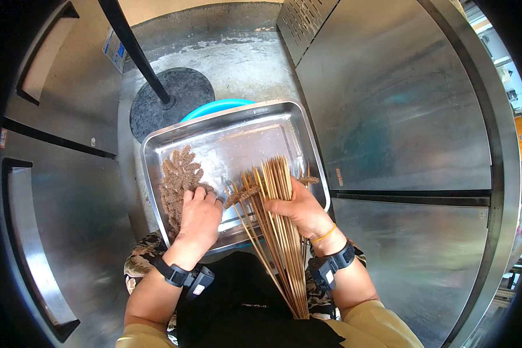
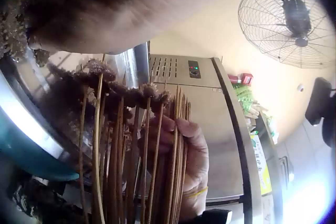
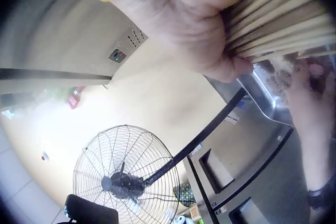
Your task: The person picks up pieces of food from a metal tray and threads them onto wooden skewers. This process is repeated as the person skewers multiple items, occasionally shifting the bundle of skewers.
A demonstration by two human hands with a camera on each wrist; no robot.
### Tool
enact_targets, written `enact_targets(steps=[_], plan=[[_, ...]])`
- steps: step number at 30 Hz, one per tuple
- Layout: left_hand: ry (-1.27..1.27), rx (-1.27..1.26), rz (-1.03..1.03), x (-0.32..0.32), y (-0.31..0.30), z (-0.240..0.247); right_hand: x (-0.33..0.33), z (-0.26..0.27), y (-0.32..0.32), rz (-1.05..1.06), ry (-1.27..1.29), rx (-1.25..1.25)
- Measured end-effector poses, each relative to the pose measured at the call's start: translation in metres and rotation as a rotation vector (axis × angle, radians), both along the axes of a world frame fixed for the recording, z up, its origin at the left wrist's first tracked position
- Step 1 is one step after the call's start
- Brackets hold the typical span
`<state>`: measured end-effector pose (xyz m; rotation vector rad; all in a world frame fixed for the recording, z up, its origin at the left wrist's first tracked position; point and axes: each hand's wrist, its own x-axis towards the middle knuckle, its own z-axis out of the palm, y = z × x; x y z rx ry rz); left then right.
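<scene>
In the head view the right hand [image 1: 298, 211] grips a thick bundle of thin wooden sticks [image 1: 277, 180], thumb across the front. Some sticks at the bundle's left carry brown, bumpy pieces [image 1: 242, 196] near their tips. The left hand [image 1: 201, 217] rests with its fingers on a pile of similar brown pieces [image 1: 178, 174] at the left side of a metal tray [image 1: 238, 113]; its fingertips are partly hidden. In the left wrist view the right hand [image 2: 191, 155] holds the sticks [image 2: 178, 145], with threaded brown pieces [image 2: 142, 95] beside it.
Under the tray's far edge shows a blue basin [image 1: 217, 107]. Behind it stands a round black base [image 1: 182, 93] with a black pole. Steel cabinets [image 1: 400, 98] rise on both sides. A wire fan [image 3: 123, 176] appears in the right wrist view.
</scene>
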<state>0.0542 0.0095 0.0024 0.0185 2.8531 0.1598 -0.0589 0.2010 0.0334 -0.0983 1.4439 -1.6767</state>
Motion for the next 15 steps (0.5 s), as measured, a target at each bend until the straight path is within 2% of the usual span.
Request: enact_targets(steps=[8, 11, 15], plan=[[0.066, 0.026, 0.023, -0.002, 0.001, -0.004, 0.000, 0.002, -0.001, -0.012, -0.018, 0.004], [0.015, 0.021, 0.079, -0.002, -0.001, -0.005, 0.000, 0.000, 0.002, 0.000, -0.031, -0.014], [0.095, 0.066, 0.118, -0.004, -0.005, -0.008, 0.000, 0.000, 0.001, 0.015, -0.011, 0.000]])
